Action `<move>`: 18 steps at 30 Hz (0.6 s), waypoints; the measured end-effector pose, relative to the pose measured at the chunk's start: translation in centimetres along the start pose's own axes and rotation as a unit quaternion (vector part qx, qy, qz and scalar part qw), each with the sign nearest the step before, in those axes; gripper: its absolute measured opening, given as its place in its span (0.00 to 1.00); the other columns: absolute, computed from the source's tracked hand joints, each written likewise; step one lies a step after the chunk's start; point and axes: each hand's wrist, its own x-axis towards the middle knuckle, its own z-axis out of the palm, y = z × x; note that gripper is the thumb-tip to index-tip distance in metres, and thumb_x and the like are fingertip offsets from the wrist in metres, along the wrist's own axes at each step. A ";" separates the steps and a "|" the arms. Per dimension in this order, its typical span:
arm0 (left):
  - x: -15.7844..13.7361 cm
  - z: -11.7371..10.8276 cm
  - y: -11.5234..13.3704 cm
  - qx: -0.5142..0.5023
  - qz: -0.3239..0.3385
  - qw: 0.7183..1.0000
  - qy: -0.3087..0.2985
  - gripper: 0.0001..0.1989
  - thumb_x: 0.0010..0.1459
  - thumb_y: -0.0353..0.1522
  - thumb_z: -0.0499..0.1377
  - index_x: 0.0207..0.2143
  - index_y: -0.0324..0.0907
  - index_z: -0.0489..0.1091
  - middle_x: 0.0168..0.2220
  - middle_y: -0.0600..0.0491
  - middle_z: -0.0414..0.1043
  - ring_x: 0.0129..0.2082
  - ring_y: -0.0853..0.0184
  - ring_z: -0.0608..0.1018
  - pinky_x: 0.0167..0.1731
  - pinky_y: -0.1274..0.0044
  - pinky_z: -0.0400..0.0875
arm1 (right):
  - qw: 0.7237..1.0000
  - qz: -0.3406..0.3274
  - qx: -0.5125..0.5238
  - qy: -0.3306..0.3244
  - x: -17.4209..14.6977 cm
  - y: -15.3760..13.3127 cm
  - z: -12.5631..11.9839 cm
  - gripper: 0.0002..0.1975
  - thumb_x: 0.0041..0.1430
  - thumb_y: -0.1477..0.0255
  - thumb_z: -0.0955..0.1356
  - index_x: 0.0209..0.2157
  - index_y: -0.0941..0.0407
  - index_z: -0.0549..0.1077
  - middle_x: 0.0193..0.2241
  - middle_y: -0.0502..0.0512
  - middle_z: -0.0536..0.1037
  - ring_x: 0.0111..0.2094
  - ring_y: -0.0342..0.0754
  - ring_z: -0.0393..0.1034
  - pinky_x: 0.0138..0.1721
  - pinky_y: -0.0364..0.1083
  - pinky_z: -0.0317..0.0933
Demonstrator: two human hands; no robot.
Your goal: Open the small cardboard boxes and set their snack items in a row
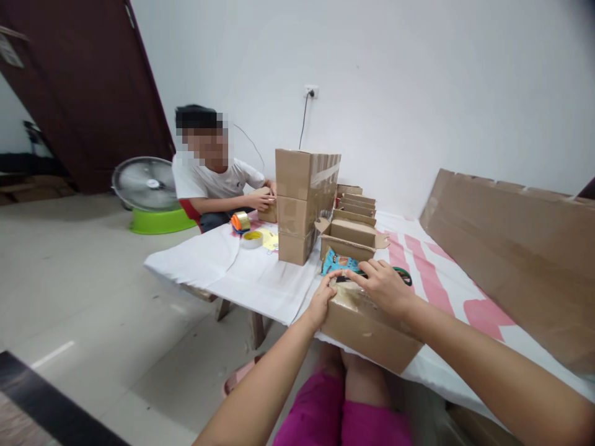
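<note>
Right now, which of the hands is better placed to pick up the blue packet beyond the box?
Probably the right hand: it lies on top of the cardboard box, fingers reaching toward the blue packet. The left hand presses the box's near left corner.

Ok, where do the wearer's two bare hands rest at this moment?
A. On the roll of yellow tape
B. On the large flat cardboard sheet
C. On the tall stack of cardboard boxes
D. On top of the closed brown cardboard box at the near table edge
D: the left hand and right hand both lie on the taped top of the closed brown cardboard box at the near edge of the table; the stack stands farther back.
</note>
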 end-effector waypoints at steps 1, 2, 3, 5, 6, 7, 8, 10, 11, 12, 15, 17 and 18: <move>0.0 0.0 0.0 -0.003 -0.001 1.000 0.001 0.26 0.47 0.36 0.58 0.51 0.42 0.68 0.52 0.48 0.72 0.51 0.53 0.72 0.51 0.67 0.62 | 1.000 0.001 0.001 -0.008 -0.2 0.0 0.0 0.17 0.64 0.77 0.64 0.53 0.53 0.71 0.37 0.59 0.74 0.36 0.52 0.64 0.36 0.49 0.50; 0.0 0.0 0.0 -0.005 -0.004 1.000 0.002 0.26 0.48 0.36 0.58 0.51 0.42 0.67 0.51 0.48 0.72 0.50 0.53 0.72 0.51 0.67 0.62 | 1.000 0.003 0.000 -0.013 -0.4 0.1 -0.1 0.17 0.64 0.77 0.63 0.53 0.53 0.71 0.36 0.59 0.74 0.36 0.52 0.64 0.36 0.49 0.50; 0.0 0.0 -0.1 -0.008 -0.006 1.000 0.004 0.26 0.47 0.36 0.58 0.51 0.42 0.67 0.51 0.48 0.72 0.50 0.53 0.72 0.51 0.67 0.62 | 1.000 0.004 -0.002 -0.017 -0.7 0.2 -0.1 0.17 0.64 0.77 0.63 0.53 0.53 0.71 0.36 0.59 0.74 0.36 0.52 0.64 0.36 0.49 0.50; 0.0 0.0 -0.2 -0.013 -0.010 1.000 0.007 0.26 0.47 0.36 0.58 0.51 0.42 0.68 0.51 0.48 0.72 0.49 0.54 0.73 0.50 0.67 0.63 | 1.000 0.003 -0.006 -0.022 -1.4 0.4 -0.1 0.16 0.65 0.77 0.62 0.52 0.53 0.72 0.36 0.59 0.74 0.36 0.52 0.64 0.37 0.49 0.50; -0.1 0.0 -0.2 -0.015 -0.012 1.000 0.008 0.26 0.47 0.35 0.58 0.50 0.42 0.68 0.51 0.48 0.72 0.49 0.54 0.72 0.50 0.68 0.63 | 1.000 0.003 -0.005 -0.022 -1.6 0.5 -0.1 0.16 0.65 0.77 0.62 0.52 0.53 0.72 0.36 0.59 0.74 0.36 0.52 0.64 0.37 0.49 0.50; -0.1 0.0 -0.2 -0.016 -0.014 1.000 0.009 0.26 0.47 0.35 0.58 0.50 0.42 0.68 0.50 0.48 0.72 0.49 0.54 0.73 0.50 0.68 0.63 | 1.000 0.002 -0.002 -0.021 -1.9 0.6 0.0 0.16 0.65 0.77 0.62 0.52 0.53 0.72 0.37 0.59 0.74 0.36 0.52 0.64 0.37 0.49 0.50; -0.1 0.0 -0.2 -0.018 -0.017 1.000 0.010 0.26 0.47 0.35 0.57 0.51 0.42 0.67 0.49 0.49 0.73 0.48 0.55 0.73 0.49 0.68 0.63 | 1.000 0.004 0.002 -0.021 -2.0 0.6 0.0 0.16 0.65 0.77 0.62 0.52 0.53 0.72 0.37 0.59 0.74 0.36 0.52 0.64 0.38 0.49 0.51; -0.1 0.0 -0.2 -0.020 -0.021 1.000 0.011 0.26 0.47 0.34 0.57 0.51 0.42 0.67 0.47 0.49 0.74 0.46 0.56 0.74 0.48 0.69 0.64 | 1.000 0.014 0.011 -0.022 -2.0 0.5 0.2 0.16 0.66 0.76 0.62 0.52 0.52 0.72 0.37 0.59 0.74 0.37 0.52 0.64 0.38 0.49 0.51; -0.1 0.1 -0.2 -0.020 -0.022 1.000 0.011 0.26 0.47 0.34 0.57 0.52 0.42 0.66 0.46 0.49 0.74 0.45 0.56 0.74 0.47 0.69 0.64 | 0.999 0.023 0.016 -0.022 -1.9 0.4 0.3 0.16 0.66 0.76 0.62 0.52 0.52 0.72 0.37 0.59 0.74 0.37 0.52 0.64 0.38 0.49 0.51; -0.1 0.1 -0.2 -0.019 -0.021 1.000 0.011 0.26 0.48 0.34 0.57 0.52 0.42 0.66 0.46 0.49 0.74 0.44 0.56 0.75 0.46 0.69 0.65 | 0.999 0.032 0.020 -0.022 -1.7 0.3 0.5 0.15 0.66 0.75 0.63 0.52 0.52 0.72 0.37 0.59 0.74 0.38 0.52 0.64 0.38 0.49 0.51; -0.2 0.1 -0.1 -0.013 -0.012 1.000 0.015 0.25 0.48 0.36 0.58 0.51 0.42 0.67 0.49 0.49 0.73 0.45 0.56 0.74 0.47 0.70 0.64 | 0.998 0.052 0.036 -0.014 -1.0 0.0 1.3 0.16 0.65 0.74 0.64 0.53 0.51 0.71 0.38 0.58 0.73 0.39 0.52 0.64 0.38 0.48 0.51; -0.3 0.1 0.0 -0.011 -0.008 1.000 0.017 0.25 0.48 0.36 0.58 0.51 0.42 0.67 0.51 0.49 0.72 0.46 0.55 0.74 0.47 0.69 0.64 | 0.998 0.051 0.048 -0.008 -0.8 -0.1 1.8 0.17 0.65 0.74 0.65 0.54 0.50 0.70 0.38 0.58 0.73 0.39 0.52 0.64 0.38 0.48 0.52; -0.3 0.1 0.0 -0.011 -0.007 1.000 0.016 0.26 0.48 0.36 0.58 0.51 0.42 0.67 0.52 0.48 0.72 0.46 0.55 0.74 0.47 0.69 0.64 | 0.997 0.049 0.053 -0.007 -0.7 -0.1 2.0 0.18 0.65 0.74 0.65 0.55 0.50 0.70 0.38 0.57 0.73 0.39 0.51 0.64 0.38 0.47 0.52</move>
